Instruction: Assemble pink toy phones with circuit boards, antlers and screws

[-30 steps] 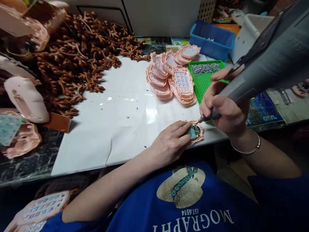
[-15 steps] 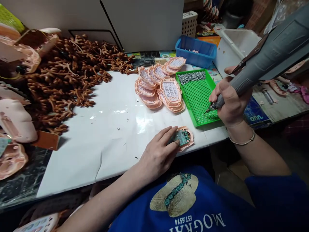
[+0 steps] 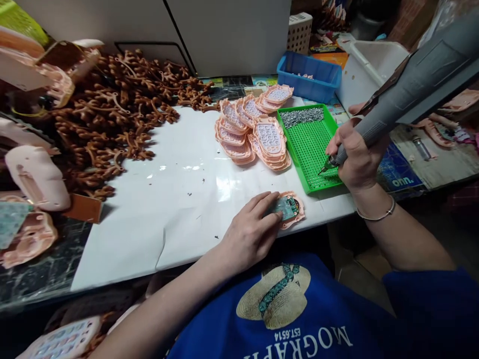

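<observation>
My left hand (image 3: 251,228) lies with fingers pressed on a pink plastic shell holding a green circuit board (image 3: 289,208) near the front edge of the white sheet (image 3: 179,189). My right hand (image 3: 355,154) is wrapped round a grey electric screwdriver (image 3: 404,94). Its tip rests over the near part of a green perforated tray (image 3: 309,149). A heap of small silver screws (image 3: 301,117) lies at the tray's far end.
A stack of pink keypad shells (image 3: 254,129) sits left of the tray. A large pile of brown plastic parts (image 3: 112,109) covers the far left. Pink housings (image 3: 33,174) lie at the left edge. A blue bin (image 3: 309,75) and a white tub (image 3: 368,65) stand behind.
My right hand has swung the screwdriver tip away from the circuit board and over to the green tray. My left hand has stayed on the shell.
</observation>
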The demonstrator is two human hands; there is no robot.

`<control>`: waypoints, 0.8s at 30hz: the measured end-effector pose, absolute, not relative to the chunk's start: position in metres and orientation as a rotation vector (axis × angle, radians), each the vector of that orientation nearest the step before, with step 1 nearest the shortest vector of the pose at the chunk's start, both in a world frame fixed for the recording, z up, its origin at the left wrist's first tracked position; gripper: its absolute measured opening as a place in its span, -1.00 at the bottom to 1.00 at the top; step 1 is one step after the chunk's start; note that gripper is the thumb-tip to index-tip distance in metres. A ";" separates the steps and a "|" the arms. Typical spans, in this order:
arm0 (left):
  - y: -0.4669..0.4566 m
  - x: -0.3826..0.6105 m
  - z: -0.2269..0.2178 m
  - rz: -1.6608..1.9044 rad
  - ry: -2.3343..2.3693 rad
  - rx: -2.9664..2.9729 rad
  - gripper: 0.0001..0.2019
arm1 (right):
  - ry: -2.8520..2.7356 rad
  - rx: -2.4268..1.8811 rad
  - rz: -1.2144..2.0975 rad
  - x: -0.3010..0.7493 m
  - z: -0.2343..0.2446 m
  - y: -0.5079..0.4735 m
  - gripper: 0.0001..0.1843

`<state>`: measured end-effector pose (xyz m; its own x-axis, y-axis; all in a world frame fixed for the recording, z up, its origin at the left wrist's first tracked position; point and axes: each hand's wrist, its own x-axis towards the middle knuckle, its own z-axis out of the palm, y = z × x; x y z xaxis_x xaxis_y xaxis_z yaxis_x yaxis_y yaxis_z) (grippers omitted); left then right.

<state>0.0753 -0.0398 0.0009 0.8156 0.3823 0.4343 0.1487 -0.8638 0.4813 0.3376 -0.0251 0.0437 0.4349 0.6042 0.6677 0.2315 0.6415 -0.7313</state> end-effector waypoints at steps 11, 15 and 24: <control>-0.038 0.074 -0.005 0.772 0.377 2.544 -0.83 | -1.147 -0.926 0.559 0.270 0.087 -0.074 -0.66; -0.038 0.074 -0.003 0.767 0.386 2.543 -0.85 | -1.134 -0.854 0.649 0.259 0.078 -0.082 -0.66; -0.043 0.076 -0.007 0.815 0.497 2.348 -0.43 | -1.116 -0.896 0.687 0.244 0.091 -0.084 -0.65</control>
